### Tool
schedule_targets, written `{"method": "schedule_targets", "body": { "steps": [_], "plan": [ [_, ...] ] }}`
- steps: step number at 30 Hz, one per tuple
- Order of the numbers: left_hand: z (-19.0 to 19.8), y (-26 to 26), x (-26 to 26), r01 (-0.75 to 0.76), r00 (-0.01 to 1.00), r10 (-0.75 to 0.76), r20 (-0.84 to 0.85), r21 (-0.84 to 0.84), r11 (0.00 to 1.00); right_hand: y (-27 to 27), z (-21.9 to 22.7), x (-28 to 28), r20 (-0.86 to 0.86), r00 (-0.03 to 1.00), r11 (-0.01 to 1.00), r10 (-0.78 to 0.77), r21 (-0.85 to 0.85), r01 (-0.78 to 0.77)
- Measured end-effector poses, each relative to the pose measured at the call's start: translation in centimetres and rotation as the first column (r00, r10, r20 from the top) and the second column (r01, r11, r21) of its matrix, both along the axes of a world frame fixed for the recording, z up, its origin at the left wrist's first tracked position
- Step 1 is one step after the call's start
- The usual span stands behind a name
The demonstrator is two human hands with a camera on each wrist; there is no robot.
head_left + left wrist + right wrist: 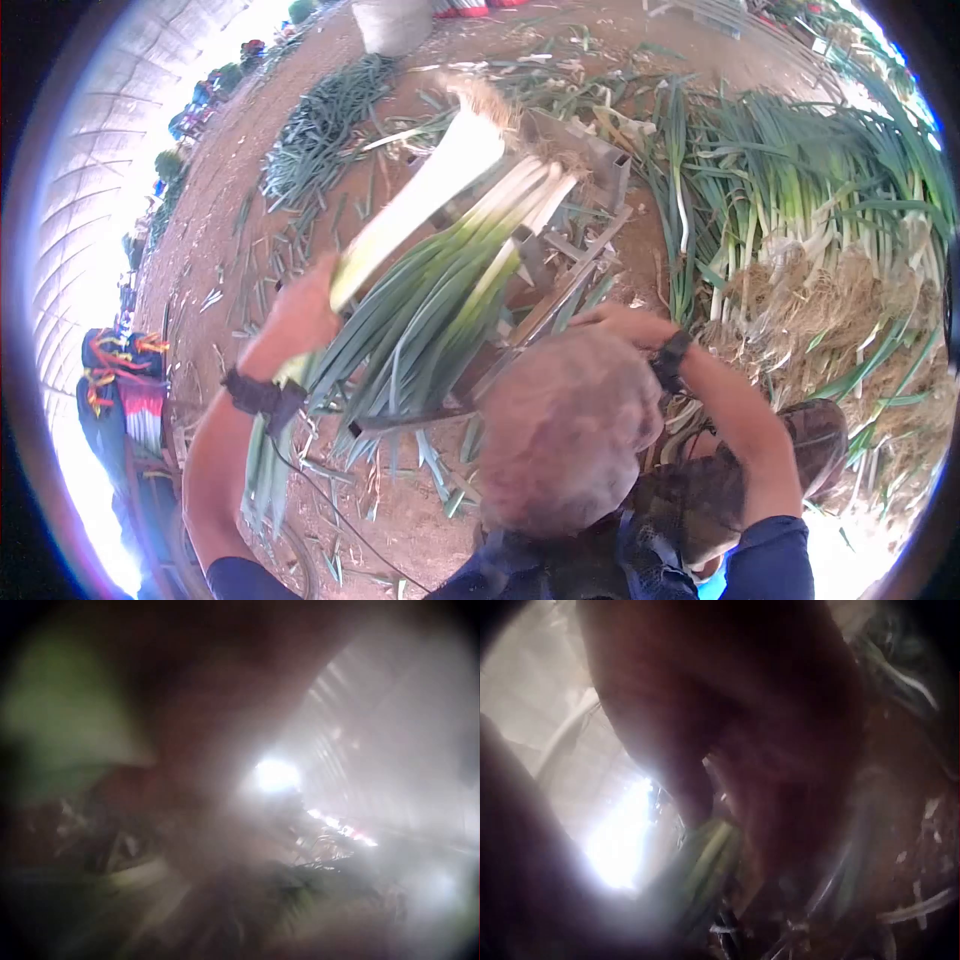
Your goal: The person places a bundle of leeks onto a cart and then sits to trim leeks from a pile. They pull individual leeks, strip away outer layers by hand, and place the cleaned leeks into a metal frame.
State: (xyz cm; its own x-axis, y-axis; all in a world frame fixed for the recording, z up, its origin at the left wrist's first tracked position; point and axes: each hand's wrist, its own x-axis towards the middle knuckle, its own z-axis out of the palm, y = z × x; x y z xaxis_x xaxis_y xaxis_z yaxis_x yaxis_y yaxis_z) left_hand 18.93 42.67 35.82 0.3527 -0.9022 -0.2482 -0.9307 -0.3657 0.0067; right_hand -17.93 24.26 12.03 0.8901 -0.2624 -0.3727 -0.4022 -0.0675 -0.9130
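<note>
My left hand (300, 318) grips a thick leek (425, 200) round its green part, the white shaft slanting up to shaggy roots at the top. In the left wrist view the hand (202, 720) is a dark blur beside a green patch. Leeks (430, 290) lie side by side in a metal-framed crate (570, 285), white ends away from me. By the crate's right edge is my right hand (625, 325), partly behind a head. The right wrist view shows its fingers and thumb (727, 772) pinching a green leaf piece (709, 862).
A large pile of rooted leeks (810, 200) lies at the right. Cut green leaves (325, 130) are heaped on the soil at the upper left. A pale sack (392, 25) stands at the top. Leaf scraps litter the ground, and a cable (340, 510) runs near my left arm.
</note>
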Motion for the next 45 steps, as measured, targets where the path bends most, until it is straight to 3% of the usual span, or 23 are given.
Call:
{"method": "schedule_targets", "body": {
  "steps": [2,4,7,11,15,17,19,20,23,25,26,28,29,30,31,32,34,36,37,39,41,43,45],
  "plan": [
    [-3.5,-1.4,0.3,0.010,0.998,-0.005,-0.058,0.079,0.997,1.1,-0.6,2.1,0.185,0.983,0.998,-0.005,0.068,-0.007],
    [-5.8,-2.9,0.1,0.065,0.951,-0.027,-0.307,0.115,0.991,1.7,-3.0,5.6,0.045,0.999,0.927,-0.024,0.374,0.005],
    [-10.2,-5.3,0.4,0.185,0.854,-0.156,-0.497,0.008,0.983,2.9,-9.3,9.5,0.119,0.991,0.855,-0.061,0.519,-0.009],
    [-12.8,-10.1,-2.8,0.106,0.802,0.013,-0.597,0.164,0.981,5.4,-16.1,13.4,0.397,0.916,0.803,-0.057,0.564,-0.195],
    [-18.3,-12.7,-4.6,0.129,0.831,-0.028,-0.555,0.143,0.981,5.2,-13.3,13.8,0.446,0.895,0.905,-0.020,0.389,-0.173],
    [-20.5,-13.8,-5.9,0.079,0.862,0.083,-0.500,0.294,0.952,5.1,-12.0,14.1,0.494,0.869,0.930,0.027,0.306,-0.203],
    [-27.9,-12.4,-5.1,0.170,0.742,-0.232,-0.628,-0.159,0.973,4.8,-11.6,14.2,0.536,0.841,0.950,0.082,0.214,-0.229],
    [-28.9,-12.6,-5.4,0.170,0.742,-0.229,-0.630,-0.153,0.973,4.8,-12.3,14.2,0.535,0.841,0.949,0.078,0.220,-0.228],
    [-29.8,-13.8,-8.4,0.197,0.789,-0.313,-0.528,-0.265,0.944,5.2,-13.1,14.2,0.306,0.902,0.952,0.305,-0.129,-0.279],
    [-29.0,-14.7,-10.8,0.032,0.982,-0.031,-0.184,0.005,0.999,5.8,-9.9,12.6,0.313,0.949,0.999,-0.037,0.013,0.035],
    [-29.1,-14.4,-10.8,0.029,0.981,-0.026,-0.190,0.012,0.999,6.5,-11.4,12.1,0.307,0.951,0.999,-0.037,0.020,0.032],
    [-29.8,-14.1,-10.1,0.190,0.973,-0.195,-0.123,-0.047,0.981,5.5,-12.5,10.9,0.596,0.798,0.992,0.091,-0.123,-0.021],
    [-30.7,-14.1,-9.8,0.185,0.974,-0.190,-0.123,-0.051,0.981,2.5,-11.3,9.0,0.286,0.943,0.985,0.172,-0.061,-0.162],
    [-32.1,-13.9,-9.6,0.190,0.975,-0.192,-0.108,-0.029,0.981,-2.6,-5.9,7.4,-0.054,0.961,0.962,0.270,0.047,-0.267],
    [-33.1,-13.8,-9.7,0.197,0.976,-0.197,-0.097,-0.009,0.980,-4.2,-5.5,5.8,-0.051,0.998,0.981,-0.022,-0.192,0.012],
    [-33.4,-13.6,-9.8,0.200,0.974,-0.201,-0.105,-0.014,0.980,-5.6,-5.1,4.9,0.021,0.952,0.865,-0.306,-0.412,0.287],
    [-33.6,-13.6,-9.9,0.244,0.969,-0.245,-0.013,-0.049,0.968,-9.0,-1.8,7.0,0.021,0.816,0.632,-0.578,-0.621,0.463],
    [-30.7,-14.4,-10.7,0.252,0.968,-0.252,-0.005,-0.031,0.967,-12.5,-5.1,9.7,0.325,0.862,0.013,-0.390,-0.934,0.358],
    [-29.6,-14.8,-11.0,0.248,0.969,-0.248,0.006,-0.009,0.969,-13.1,-7.0,10.6,0.324,0.860,0.007,-0.394,-0.935,0.356],
    [-29.2,-14.4,-11.2,0.354,0.932,-0.353,0.088,0.005,0.935,-13.5,-9.0,11.9,0.205,0.906,0.240,-0.370,-0.921,0.306],
    [-28.5,-13.5,-11.4,0.446,0.883,-0.444,0.153,0.023,0.895,-13.0,-9.3,12.0,0.160,0.904,0.303,-0.396,-0.907,0.293],
    [-26.6,-15.0,-11.6,0.638,0.711,-0.594,0.376,0.009,0.770,-13.5,-9.2,12.2,0.207,0.873,0.367,-0.442,-0.846,0.386],
    [-30.6,-13.9,-9.1,0.545,0.839,-0.544,-0.017,0.021,0.838,-13.1,-10.1,11.8,0.261,0.824,0.480,-0.502,-0.709,0.517]
  ]
}}
